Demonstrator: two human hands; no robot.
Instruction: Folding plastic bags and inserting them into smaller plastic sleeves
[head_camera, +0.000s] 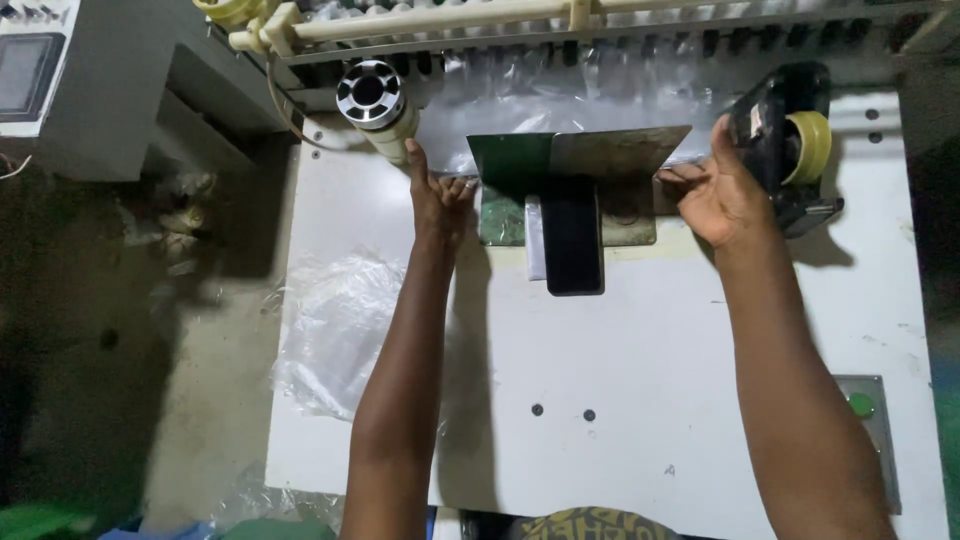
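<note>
L hand (438, 195), R hand (718, 192) (both hands open-fingered) at clear film (560, 105), metal plate (580, 155)

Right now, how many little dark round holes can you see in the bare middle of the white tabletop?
2: one dark hole sits beside the other hole, between the forearms on the white tabletop. The arms may hide more.
</note>
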